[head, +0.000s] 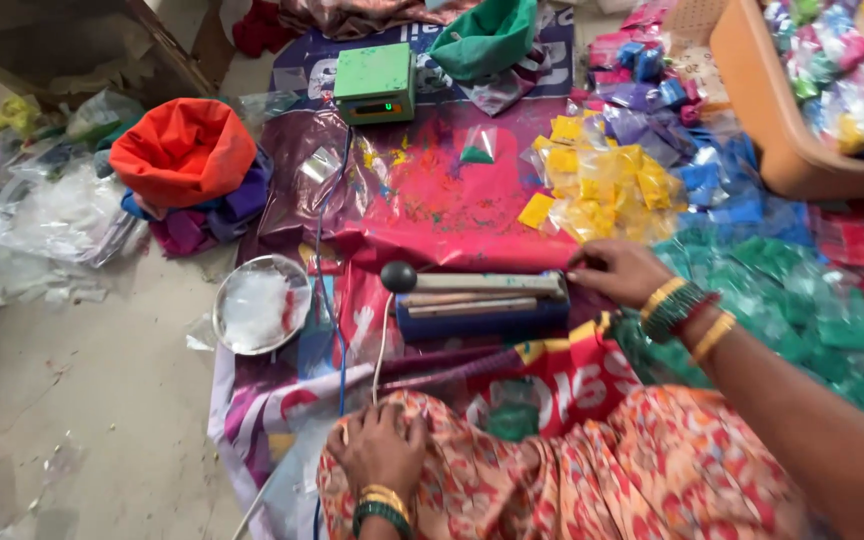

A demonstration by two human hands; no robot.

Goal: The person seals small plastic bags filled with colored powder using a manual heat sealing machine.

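Right hand (617,270) grip pinching sealer (482,300) bar's right end, left hand (380,445) flat on knee, bare floor (102,380) leftward.

Right hand (620,270) at the blue heat sealer's (480,300) end, left hand (380,447) on the patterned lap (592,480).

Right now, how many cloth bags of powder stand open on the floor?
2. An orange bag at the left, by the clear plastic, and a green bag at the top, right of the green scale. Others may be hidden.
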